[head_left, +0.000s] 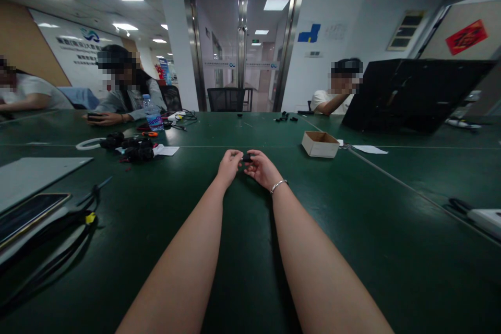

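Note:
Both my arms reach forward over a dark green table (352, 229). My left hand (229, 165) and my right hand (261, 168) meet at the table's middle, fingertips pinched on a small black part (246, 157) held between them. The part is tiny and its shape is hard to make out. A silver bracelet (278, 185) circles my right wrist.
A small open cardboard box (320, 144) lies to the right. A pile of black parts (133, 148) and a water bottle (153, 113) lie to the left. A phone (27, 214) and cables lie near left. A black laptop lid (410, 94) stands far right. Three other people sit around.

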`<act>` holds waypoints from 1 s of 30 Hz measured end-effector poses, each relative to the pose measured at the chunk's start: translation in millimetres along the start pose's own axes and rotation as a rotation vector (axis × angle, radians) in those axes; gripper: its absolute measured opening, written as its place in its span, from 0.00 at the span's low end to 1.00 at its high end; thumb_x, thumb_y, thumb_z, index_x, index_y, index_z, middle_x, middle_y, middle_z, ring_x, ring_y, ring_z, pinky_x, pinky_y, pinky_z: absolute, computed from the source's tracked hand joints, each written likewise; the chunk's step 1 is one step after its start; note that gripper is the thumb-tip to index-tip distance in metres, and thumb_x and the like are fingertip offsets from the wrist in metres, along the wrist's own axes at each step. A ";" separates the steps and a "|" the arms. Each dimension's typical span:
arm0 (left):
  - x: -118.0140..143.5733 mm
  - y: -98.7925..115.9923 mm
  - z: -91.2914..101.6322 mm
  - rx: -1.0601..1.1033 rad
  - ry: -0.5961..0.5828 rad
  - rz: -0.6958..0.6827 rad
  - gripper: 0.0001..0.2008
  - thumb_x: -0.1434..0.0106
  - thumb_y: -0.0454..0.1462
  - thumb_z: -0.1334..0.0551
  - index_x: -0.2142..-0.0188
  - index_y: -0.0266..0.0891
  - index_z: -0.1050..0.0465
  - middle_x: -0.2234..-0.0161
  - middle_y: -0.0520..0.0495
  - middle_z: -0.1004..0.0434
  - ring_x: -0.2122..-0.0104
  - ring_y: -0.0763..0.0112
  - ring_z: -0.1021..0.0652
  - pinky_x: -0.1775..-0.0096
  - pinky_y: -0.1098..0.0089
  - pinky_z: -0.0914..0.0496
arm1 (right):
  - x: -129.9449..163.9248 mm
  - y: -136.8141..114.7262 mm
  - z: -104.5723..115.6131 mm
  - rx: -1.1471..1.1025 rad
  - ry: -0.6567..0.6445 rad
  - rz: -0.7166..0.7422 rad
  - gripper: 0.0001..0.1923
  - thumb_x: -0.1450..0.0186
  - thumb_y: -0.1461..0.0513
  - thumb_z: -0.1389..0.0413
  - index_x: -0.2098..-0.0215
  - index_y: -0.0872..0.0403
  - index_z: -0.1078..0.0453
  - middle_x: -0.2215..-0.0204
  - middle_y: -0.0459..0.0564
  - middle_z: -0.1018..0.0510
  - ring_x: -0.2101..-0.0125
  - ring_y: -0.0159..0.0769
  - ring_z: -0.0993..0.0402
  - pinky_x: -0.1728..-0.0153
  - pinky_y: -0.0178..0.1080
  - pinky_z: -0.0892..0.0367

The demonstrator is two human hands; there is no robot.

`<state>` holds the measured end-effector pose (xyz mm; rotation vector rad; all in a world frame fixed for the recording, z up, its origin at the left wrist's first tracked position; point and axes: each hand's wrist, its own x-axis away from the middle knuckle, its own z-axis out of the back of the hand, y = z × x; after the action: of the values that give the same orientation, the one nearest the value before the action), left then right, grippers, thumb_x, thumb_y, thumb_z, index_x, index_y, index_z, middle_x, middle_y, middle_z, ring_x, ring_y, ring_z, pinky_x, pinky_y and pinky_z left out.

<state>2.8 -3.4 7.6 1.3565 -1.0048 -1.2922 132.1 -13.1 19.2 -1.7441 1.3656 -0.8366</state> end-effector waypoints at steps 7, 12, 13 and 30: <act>-0.2 -1.4 3.1 -0.124 -0.010 -0.054 0.13 0.40 0.44 0.45 0.74 0.38 0.35 0.82 0.54 0.35 0.82 0.76 0.35 0.76 0.75 0.41 | 0.2 0.3 -0.2 0.008 -0.003 -0.002 0.11 0.42 0.70 0.51 0.62 0.52 0.36 0.80 0.43 0.29 0.83 0.29 0.34 0.75 0.35 0.29; 1.5 -1.5 3.8 -0.408 0.047 -0.089 0.25 0.38 0.52 0.52 0.80 0.38 0.34 0.83 0.49 0.34 0.80 0.70 0.31 0.75 0.71 0.42 | 0.9 -0.2 0.0 0.008 -0.024 -0.010 0.11 0.42 0.70 0.52 0.62 0.52 0.36 0.81 0.43 0.30 0.83 0.28 0.34 0.76 0.34 0.29; 2.3 -0.7 3.4 -0.412 0.047 -0.080 0.26 0.37 0.52 0.53 0.80 0.38 0.34 0.83 0.49 0.34 0.79 0.70 0.31 0.75 0.71 0.42 | 1.0 -0.3 0.1 0.007 -0.025 -0.011 0.11 0.42 0.70 0.52 0.62 0.52 0.36 0.81 0.43 0.30 0.83 0.29 0.34 0.75 0.34 0.29; -3.5 -11.1 2.9 -0.173 0.021 -0.056 0.20 0.39 0.51 0.48 0.75 0.38 0.35 0.83 0.52 0.35 0.84 0.76 0.34 0.80 0.75 0.41 | 0.7 -0.2 1.5 0.014 -0.028 -0.010 0.12 0.42 0.69 0.50 0.62 0.51 0.36 0.79 0.43 0.29 0.82 0.29 0.33 0.75 0.35 0.28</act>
<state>-1.0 1.8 -2.5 1.2704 -0.8259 -1.3704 133.6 -13.5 18.7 -1.7468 1.3308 -0.8219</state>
